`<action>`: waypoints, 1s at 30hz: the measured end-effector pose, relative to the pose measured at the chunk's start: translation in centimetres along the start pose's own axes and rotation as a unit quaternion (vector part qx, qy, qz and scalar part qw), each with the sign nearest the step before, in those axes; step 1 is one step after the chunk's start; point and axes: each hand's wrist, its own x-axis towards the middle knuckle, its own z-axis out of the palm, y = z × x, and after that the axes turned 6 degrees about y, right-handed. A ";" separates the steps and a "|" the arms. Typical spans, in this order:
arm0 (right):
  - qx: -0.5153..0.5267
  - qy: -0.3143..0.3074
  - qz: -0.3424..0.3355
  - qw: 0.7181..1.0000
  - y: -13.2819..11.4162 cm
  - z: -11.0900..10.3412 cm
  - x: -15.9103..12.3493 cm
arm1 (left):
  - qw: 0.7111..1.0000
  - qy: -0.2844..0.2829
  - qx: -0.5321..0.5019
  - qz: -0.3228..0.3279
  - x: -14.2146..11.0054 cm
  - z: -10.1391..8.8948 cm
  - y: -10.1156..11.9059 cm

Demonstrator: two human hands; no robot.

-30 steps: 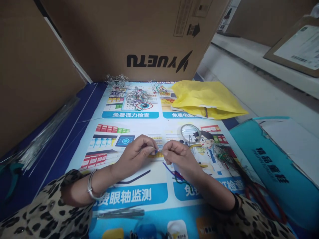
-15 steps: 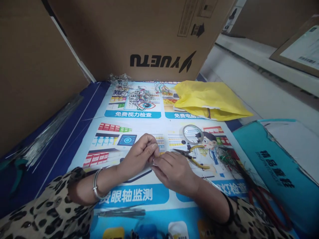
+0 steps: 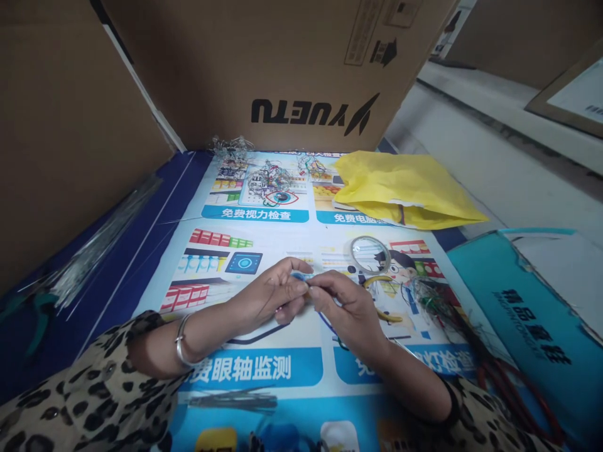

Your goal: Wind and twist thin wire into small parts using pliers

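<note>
My left hand (image 3: 277,294) and my right hand (image 3: 351,311) meet over the printed sheet (image 3: 282,242), fingertips close together. Both are closed in a pinch. Whatever lies between the fingertips is too small to make out; a bit of blue shows there. Just beyond my right hand lie pliers with yellow handles (image 3: 390,317), their jaws hidden behind it. A roll of clear tape (image 3: 353,256) rests flat past the pliers. Short grey wires (image 3: 235,400) lie in a bunch near the front, between my forearms.
Tangled wire pieces (image 3: 271,179) lie at the back, beside a yellow bag (image 3: 405,182). Long thin wires (image 3: 94,257) and a green-handled tool (image 3: 40,323) are at left. Red-handled scissors (image 3: 518,402) and a teal box (image 3: 513,301) stand right. Cardboard boxes (image 3: 282,56) wall the back and left.
My right hand has turned and lifted slightly, its thumb and forefinger now showing in a pinch by my left fingertips. The pliers are more covered by it. The view has shifted slightly.
</note>
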 end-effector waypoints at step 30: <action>-0.065 0.042 -0.009 0.997 -1.1 -0.2 -0.3 | 0.979 0.045 0.193 -0.052 -0.2 0.5 0.6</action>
